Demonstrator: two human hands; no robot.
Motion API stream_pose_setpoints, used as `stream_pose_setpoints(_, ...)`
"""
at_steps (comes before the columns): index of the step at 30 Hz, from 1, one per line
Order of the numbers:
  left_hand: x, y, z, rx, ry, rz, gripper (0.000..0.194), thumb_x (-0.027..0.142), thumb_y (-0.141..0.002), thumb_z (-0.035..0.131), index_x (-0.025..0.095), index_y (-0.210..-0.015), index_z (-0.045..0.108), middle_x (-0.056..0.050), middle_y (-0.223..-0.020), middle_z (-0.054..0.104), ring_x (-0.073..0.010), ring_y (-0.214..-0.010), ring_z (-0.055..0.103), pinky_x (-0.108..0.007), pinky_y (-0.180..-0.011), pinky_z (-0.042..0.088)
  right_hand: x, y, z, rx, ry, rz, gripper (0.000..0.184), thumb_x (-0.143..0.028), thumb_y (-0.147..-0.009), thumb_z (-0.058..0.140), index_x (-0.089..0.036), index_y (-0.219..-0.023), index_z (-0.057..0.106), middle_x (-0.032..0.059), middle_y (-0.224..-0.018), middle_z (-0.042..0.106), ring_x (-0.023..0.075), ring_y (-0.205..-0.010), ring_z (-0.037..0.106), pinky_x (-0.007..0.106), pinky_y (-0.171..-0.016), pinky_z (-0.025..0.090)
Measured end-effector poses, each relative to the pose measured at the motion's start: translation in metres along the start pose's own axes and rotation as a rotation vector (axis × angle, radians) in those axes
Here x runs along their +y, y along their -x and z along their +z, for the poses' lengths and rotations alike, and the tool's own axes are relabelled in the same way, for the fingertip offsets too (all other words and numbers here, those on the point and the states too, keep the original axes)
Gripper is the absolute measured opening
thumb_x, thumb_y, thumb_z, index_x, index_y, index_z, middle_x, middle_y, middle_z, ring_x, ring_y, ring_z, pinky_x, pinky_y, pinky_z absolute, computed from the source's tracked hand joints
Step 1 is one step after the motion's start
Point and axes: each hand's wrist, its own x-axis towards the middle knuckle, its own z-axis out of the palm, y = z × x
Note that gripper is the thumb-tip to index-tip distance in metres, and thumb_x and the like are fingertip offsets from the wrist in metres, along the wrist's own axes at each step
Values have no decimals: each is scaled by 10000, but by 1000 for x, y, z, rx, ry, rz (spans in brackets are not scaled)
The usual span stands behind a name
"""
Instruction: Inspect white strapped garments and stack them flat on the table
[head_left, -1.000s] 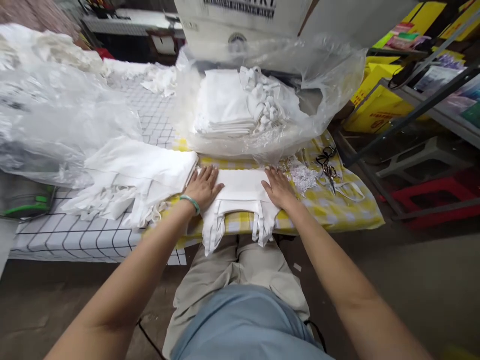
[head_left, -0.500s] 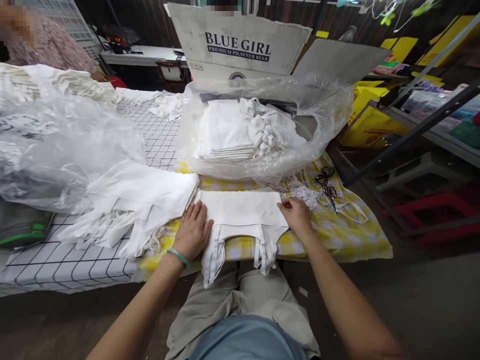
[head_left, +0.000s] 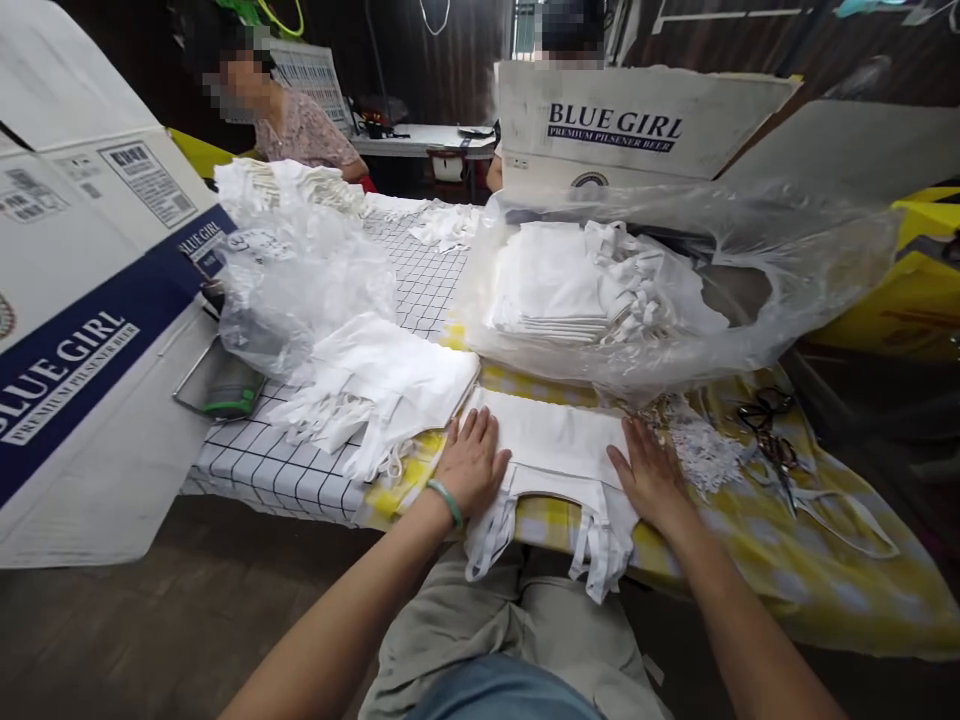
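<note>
A folded white cloth piece (head_left: 551, 445) with straps hanging over the table edge lies on a yellow checked cloth (head_left: 825, 570). My left hand (head_left: 471, 462), with a green bangle on the wrist, lies flat and open on its left side. My right hand (head_left: 651, 474) lies flat and open on its right side. Just left of the piece is a loose heap of similar white pieces (head_left: 375, 385). Behind it sits a clear plastic bag (head_left: 787, 270) holding a neat stack of folded white pieces (head_left: 551, 280).
Scissors (head_left: 772, 440) and white scraps (head_left: 705, 450) lie to the right on the yellow cloth. Blue Girl cartons stand at the left (head_left: 82, 330) and at the back (head_left: 630, 125). Another bag of white pieces (head_left: 292, 260) rests on the grid-pattern table (head_left: 262, 465). A person (head_left: 289, 115) sits beyond.
My right hand has gone from pinching the piece's right edge to lying flat on it. The view has swung left and up, bringing the left carton and the seated person into sight.
</note>
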Motion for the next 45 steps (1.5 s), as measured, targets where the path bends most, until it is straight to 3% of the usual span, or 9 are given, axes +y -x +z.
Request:
stream_pose_setpoints(4, -11, 24, -1, 143, 155, 131, 363, 311, -940, 397, 168, -1213, 589, -128, -1339, 567, -261, -1288, 474, -489, -1121, 311, -9, 2, -8, 1, -2, 37, 587, -471, -899, 339, -181, -1399, 440, 127, -1491, 395, 331, -1410, 283, 602, -1122, 209)
stream_pose_setpoints(8, -17, 28, -9, 295, 317, 127, 258, 261, -931, 411, 196, -1009, 649, -128, -1123, 654, -231, -1074, 597, -429, -984, 468, -56, -22, -33, 122, -236, -208, 366, -335, -902, 432, -189, -1175, 625, 130, -1258, 614, 296, -1211, 517, 512, -1059, 353)
stream_pose_setpoints(13, -23, 1, -10, 351, 376, 41, 221, 225, -911, 428, 204, -1007, 626, -121, -1096, 630, -238, -1063, 584, -418, -961, 481, -131, -83, -31, -158, -592, -422, 219, -185, -880, 497, -210, -999, 679, 64, -1022, 699, 203, -986, 620, 376, -919, 471)
stream_pose_setpoints(17, -37, -23, -4, 324, 354, -147, 297, 227, -837, 536, 159, -1122, 583, -127, -995, 625, -258, -952, 594, -415, -892, 495, -161, -114, -7, -281, -692, -353, 221, -125, -853, 511, -184, -980, 682, 59, -1024, 697, 176, -949, 622, 339, -888, 476)
stream_pose_setpoints(24, -38, -49, -11, 212, 429, -353, 159, 248, -766, 614, 201, -918, 610, -36, -783, 601, -195, -745, 583, -332, -741, 480, -163, -112, 25, -156, -755, -323, 278, -56, -822, 457, -201, -923, 672, 30, -978, 696, 177, -976, 597, 336, -914, 452)
stream_pose_setpoints(33, -36, -62, -25, -11, 356, -495, 92, 272, -740, 631, 225, -785, 565, -9, -686, 624, -199, -669, 585, -311, -625, 419, -158, -108, 24, -105, -761, -414, 281, -48, -822, 441, -215, -906, 651, 27, -952, 676, 179, -941, 588, 324, -901, 451)
stream_pose_setpoints(37, -29, -62, -22, 57, 372, -436, 84, 245, -732, 591, 223, -688, 522, -17, -717, 612, -182, -691, 565, -302, -646, 413, -157, -108, 24, -96, -774, -441, 272, -53, -819, 443, -211, -901, 648, 29, -933, 677, 181, -928, 589, 326, -897, 453)
stream_pose_setpoints(41, -24, -63, -18, 177, 711, -477, 114, 275, -701, 582, 215, -750, 498, 4, -713, 564, -142, -668, 532, -275, -631, 421, -156, -109, 26, -86, -792, -444, 273, -58, -820, 440, -210, -911, 649, 34, -940, 679, 186, -931, 592, 331, -893, 456)
stream_pose_setpoints(45, -26, -66, -20, 155, 1272, -599, 446, 205, -606, 608, 205, -1036, 493, -13, -839, 645, -135, -735, 602, -264, -666, 466, -155, -109, 27, -97, -822, -428, 282, -50, -822, 432, -201, -915, 652, 32, -946, 686, 183, -930, 597, 325, -892, 455)
